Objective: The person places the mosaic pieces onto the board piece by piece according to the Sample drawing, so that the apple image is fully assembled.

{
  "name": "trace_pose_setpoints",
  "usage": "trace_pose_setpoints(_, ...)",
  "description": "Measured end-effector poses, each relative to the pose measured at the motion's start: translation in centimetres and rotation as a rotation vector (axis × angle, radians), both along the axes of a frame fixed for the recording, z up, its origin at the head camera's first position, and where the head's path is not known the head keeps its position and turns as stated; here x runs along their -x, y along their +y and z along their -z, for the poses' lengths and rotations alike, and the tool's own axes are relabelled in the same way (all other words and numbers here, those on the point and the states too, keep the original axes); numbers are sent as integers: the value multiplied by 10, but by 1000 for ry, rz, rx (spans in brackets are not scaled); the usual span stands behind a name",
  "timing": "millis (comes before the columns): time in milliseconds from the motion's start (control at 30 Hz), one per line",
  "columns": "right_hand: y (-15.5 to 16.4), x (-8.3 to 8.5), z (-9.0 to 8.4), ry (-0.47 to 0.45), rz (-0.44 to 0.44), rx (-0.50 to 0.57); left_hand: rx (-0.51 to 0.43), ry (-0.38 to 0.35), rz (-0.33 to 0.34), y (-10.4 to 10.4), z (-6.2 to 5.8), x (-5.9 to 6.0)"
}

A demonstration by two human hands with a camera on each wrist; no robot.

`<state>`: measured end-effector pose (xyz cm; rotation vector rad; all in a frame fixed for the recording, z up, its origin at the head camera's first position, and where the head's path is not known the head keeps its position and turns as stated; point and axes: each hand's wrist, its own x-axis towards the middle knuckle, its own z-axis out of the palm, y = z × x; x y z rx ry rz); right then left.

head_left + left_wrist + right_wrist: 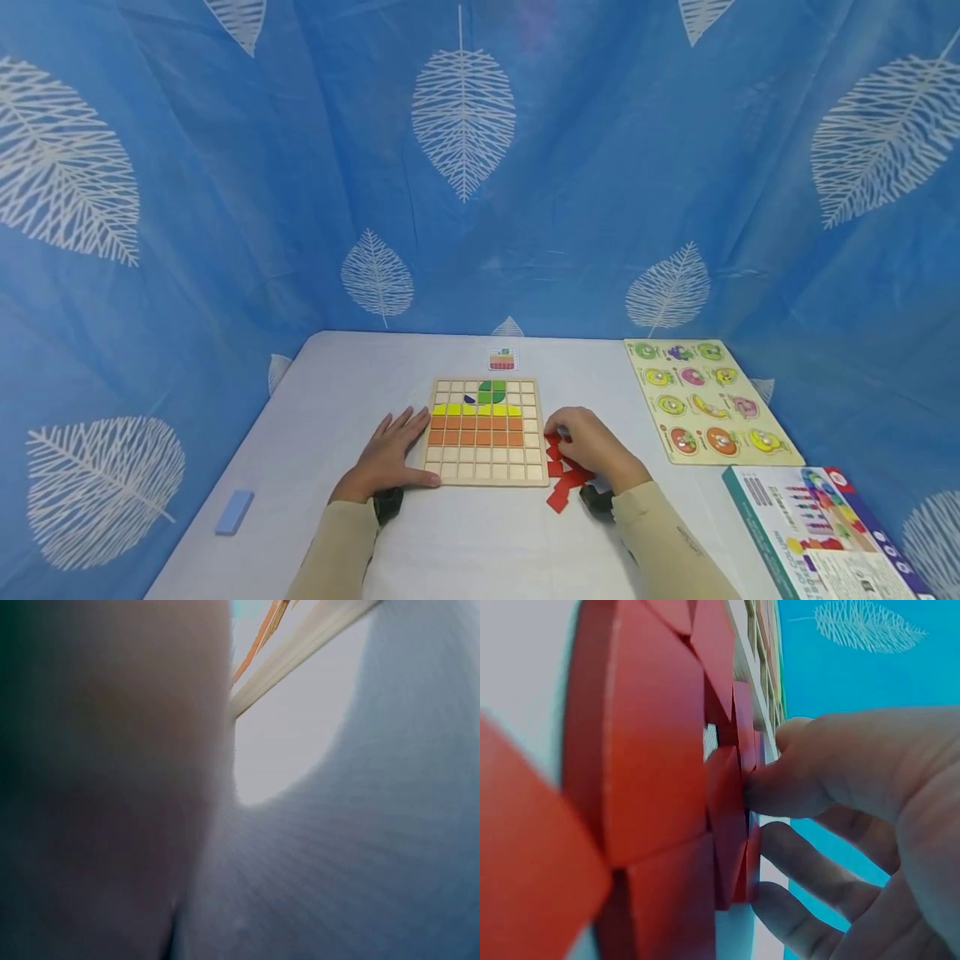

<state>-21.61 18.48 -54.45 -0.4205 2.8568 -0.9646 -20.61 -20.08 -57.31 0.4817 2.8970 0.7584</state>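
Note:
A wooden grid board [491, 482] lies flat in the middle of the white table. Rows of orange tiles [480, 430] and yellow tiles [454, 409] sit in its cells, with green pieces [492, 392] and a small purple piece [469, 398] above them. My left hand [393, 454] rests spread at the board's left side, its thumb by the lower left corner. Right of the board lie several loose red tiles [656, 735], some overlapping. Among them my right hand [596, 446] pinches a red tile [727, 817] between thumb and fingers, close to the board's edge.
A small picture card [503, 359] lies behind the board. To the right are a fruit puzzle board [675, 392] and a printed box [825, 533]. A light blue block [235, 512] lies at the left. Blue leaf-patterned cloth [487, 250] hangs around the table.

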Motion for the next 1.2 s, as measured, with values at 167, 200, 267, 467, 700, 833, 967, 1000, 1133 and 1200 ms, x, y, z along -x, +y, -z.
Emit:
trace_pose_setpoints(167, -3, 3, 0, -10, 15, -17, -2, -4, 11, -2, 0, 2)
trace_pose_setpoints(200, -3, 4, 0, -10, 21, -24, -2, -3, 12, -2, 0, 2)
trace_pose_setpoints(267, -2, 4, 0, 3, 25, -40, 3, 2, 19, -2, 0, 3)
trace_pose_setpoints(467, -1, 4, -1, 46, 14, -95, 1, 3, 28, -2, 1, 6)
trace_pose_setpoints(700, -12, -1, -8, 107, -1, -51, 4, 4, 13, -2, 4, 4)
trace_pose_setpoints(833, -30, -4, -13, 158, -66, -6, -6, 5, 6, -2, 3, 4)
trace_pose_setpoints(967, -54, -6, -15, 201, -149, 1, -9, 3, 6, -2, 5, 3)
trace_pose_setpoints(1000, -61, -7, -15, 203, -169, 3, -9, 3, 7, -3, 5, 3)
trace_pose_setpoints(1133, -92, -8, -15, 206, -246, 19, -1, 4, 12, -3, 5, 3)
trace_pose_setpoints(1200, -107, -7, -15, 200, -280, 33, -2, 4, 12, -3, 5, 3)
